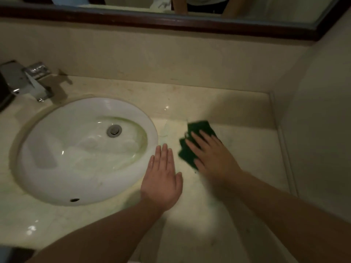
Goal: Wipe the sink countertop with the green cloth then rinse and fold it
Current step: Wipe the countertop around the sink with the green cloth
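The green cloth point(190, 149) lies flat on the cream marble countertop point(247, 149), to the right of the sink. My right hand point(212, 154) presses down on the cloth with fingers spread, covering its right half. My left hand point(161, 179) rests palm down on the counter at the sink's right rim, fingers together, holding nothing. The white oval sink point(47, 154) has water pooled around its metal drain point(114, 130).
A chrome faucet point(32, 80) stands at the back left of the sink. A dark-framed mirror point(171, 19) runs along the back wall. A side wall point(313, 130) closes off the counter on the right. A dark object point(4, 95) sits at the far left.
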A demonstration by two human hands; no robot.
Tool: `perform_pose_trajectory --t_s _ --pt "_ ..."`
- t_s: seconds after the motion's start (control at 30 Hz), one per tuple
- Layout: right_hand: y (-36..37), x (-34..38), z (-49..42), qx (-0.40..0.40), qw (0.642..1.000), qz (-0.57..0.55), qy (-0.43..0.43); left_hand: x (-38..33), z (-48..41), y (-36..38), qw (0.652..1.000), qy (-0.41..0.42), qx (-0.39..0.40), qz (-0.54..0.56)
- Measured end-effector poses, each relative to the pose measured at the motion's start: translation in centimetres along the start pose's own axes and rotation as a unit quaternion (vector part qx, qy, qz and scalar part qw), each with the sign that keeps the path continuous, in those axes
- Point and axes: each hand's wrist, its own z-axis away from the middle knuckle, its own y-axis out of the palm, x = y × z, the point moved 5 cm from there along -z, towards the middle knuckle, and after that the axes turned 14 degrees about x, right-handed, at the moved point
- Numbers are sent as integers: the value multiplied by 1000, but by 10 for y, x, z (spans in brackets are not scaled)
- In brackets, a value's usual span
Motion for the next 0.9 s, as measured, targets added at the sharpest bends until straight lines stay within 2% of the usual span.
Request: perform_pose_trajectory --t_s 0.1,0.2,0.4,0.47,0.53,0.57,0.6,0.67,0.73,0.77,0.83,0.9 --pt "45 18 114 5 999 -45 18 -1 1 -2 1000 -5 2 -6" --pt "59 21 149 34 998 -46 38 -2 2 -3 1000 -8 3 3" --pt "-8 -54 8 -23 985 -50 162 -1 0 0 1000 4 -13 1" --pt "-20 -32 -38 -11 994 -12 105 -2 1 -1 1000 9 -11 -2" --pt "-23 -6 -52 -8 999 28 25 -1 1 0 1000 9 -15 -3" --pt "-26 -10 -53 -16 999 33 15 -1 0 0 1000 10 -20 -3" --pt "-28 -23 -51 -27 999 31 32 -1 0 0 1000 11 -24 -3" --pt "-26 -68 -39 -45 987 -10 154 -1 0 0 1000 9 -27 -4" --pt "-14 -110 -9 -68 954 -85 281 0 1 0 1000 6 -26 -2" --pt "-7 -112 12 -77 938 -116 318 -1 1 -1 1000 7 -21 -3" --pt "11 -75 52 -79 923 -140 349 -2 2 -1 1000 7 -12 -2" --pt "26 -11 77 -63 943 -116 307 -1 1 -1 1000 5 -15 -6"
